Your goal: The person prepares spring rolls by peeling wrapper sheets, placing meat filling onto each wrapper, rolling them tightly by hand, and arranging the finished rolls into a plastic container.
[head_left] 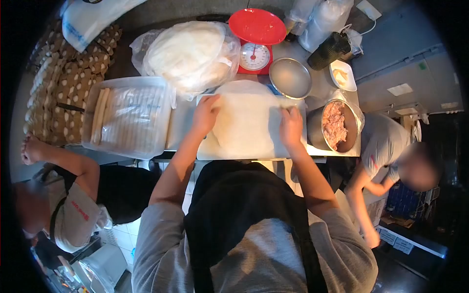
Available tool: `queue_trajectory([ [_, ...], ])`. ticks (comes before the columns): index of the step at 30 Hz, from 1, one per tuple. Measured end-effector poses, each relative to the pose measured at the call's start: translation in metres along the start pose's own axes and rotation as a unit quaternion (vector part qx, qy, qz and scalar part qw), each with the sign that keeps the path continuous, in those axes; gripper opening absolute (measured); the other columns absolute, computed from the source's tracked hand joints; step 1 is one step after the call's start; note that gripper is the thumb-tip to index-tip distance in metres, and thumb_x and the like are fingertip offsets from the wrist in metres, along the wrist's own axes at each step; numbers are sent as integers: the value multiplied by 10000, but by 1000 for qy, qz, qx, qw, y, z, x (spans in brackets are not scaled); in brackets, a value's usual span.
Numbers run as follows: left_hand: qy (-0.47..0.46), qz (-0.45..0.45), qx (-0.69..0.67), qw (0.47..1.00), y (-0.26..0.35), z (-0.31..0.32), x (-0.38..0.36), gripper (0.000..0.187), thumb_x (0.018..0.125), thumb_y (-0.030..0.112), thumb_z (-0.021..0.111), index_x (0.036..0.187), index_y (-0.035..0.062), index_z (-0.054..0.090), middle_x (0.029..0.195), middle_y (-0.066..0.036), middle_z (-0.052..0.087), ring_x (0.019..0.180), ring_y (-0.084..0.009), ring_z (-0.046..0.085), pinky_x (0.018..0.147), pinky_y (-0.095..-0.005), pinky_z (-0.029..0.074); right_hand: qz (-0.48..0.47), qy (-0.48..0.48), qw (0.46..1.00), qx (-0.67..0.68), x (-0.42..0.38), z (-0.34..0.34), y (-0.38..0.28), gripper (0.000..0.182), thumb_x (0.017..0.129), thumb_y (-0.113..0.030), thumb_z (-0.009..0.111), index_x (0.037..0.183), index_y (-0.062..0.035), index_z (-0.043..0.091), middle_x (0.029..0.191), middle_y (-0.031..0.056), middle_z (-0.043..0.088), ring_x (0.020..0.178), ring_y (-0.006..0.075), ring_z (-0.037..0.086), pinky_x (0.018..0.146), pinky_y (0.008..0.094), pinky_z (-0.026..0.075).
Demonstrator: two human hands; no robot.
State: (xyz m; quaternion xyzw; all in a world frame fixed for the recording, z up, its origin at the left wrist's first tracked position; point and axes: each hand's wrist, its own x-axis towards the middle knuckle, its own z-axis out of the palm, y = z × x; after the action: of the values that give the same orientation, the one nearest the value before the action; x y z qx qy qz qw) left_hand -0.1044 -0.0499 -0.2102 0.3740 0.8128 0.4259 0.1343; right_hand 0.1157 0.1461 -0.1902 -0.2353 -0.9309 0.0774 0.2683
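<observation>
A thin, pale round wrapper sheet (246, 117) lies on a white cutting board (207, 146) in front of me. My left hand (207, 115) is at the sheet's left edge, its fingers curled and closed on it. At the right edge, my right hand (291, 122) has its fingers bent down and pinched on the sheet. The fingertips of both hands are partly hidden. Just beyond the sheet stands a metal bowl (290, 78) of cloudy liquid. To the right of the board is a metal pot (352, 128) holding minced meat filling (334, 126).
At left, a plastic tub (168, 117) holds long pale rolls under film. Behind are a bag of round wrappers (185, 53), a red scale (256, 29), a dark cup (330, 50) and a white dish (350, 84). Egg trays (73, 93) stand far left. People stand on both sides.
</observation>
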Motion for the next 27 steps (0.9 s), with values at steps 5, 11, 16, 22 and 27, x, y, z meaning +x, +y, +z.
queue_trajectory([
  [5, 50, -48, 43, 997, 7, -14, -69, 532, 773, 56, 691, 1276, 2, 524, 1180, -195, 522, 1049, -333, 556, 882, -355, 471, 47, -7, 999, -14, -7, -1, -20, 257, 797, -69, 600, 1052, -69, 633, 869, 133, 563, 830, 321, 565, 709, 427, 450],
  [11, 39, -144, -49, 988, 18, -16, -93, 471, 789, 80, 697, 1236, 9, 563, 1127, -174, 534, 952, -289, 579, 780, -324, 502, 97, -37, 995, -5, -37, 4, -33, 284, 794, -66, 600, 1077, -84, 607, 879, 120, 563, 842, 316, 564, 715, 432, 441],
  [16, 6, -140, -83, 987, 19, -19, -69, 430, 779, 65, 695, 1196, 33, 597, 1111, -171, 539, 909, -284, 589, 761, -329, 506, 92, -51, 993, -60, -36, -4, -5, 298, 788, -44, 587, 1080, -98, 616, 856, 115, 560, 837, 312, 566, 716, 424, 440],
  [22, 55, -26, 122, 991, 21, -13, -70, 424, 751, 36, 698, 1164, 71, 605, 1096, -171, 540, 790, -282, 614, 749, -353, 514, 27, -47, 998, 17, -32, -38, -2, 261, 841, 5, 550, 1073, -70, 645, 922, 157, 576, 819, 315, 577, 739, 376, 470],
  [27, -17, -32, 7, 999, 70, -19, -58, 337, 775, 67, 691, 1106, 97, 631, 1054, -126, 562, 823, -249, 617, 735, -324, 503, 283, 85, 943, 154, -8, -140, 24, 241, 917, -30, 494, 1120, 20, 613, 1032, 178, 643, 925, 258, 626, 836, 337, 477],
])
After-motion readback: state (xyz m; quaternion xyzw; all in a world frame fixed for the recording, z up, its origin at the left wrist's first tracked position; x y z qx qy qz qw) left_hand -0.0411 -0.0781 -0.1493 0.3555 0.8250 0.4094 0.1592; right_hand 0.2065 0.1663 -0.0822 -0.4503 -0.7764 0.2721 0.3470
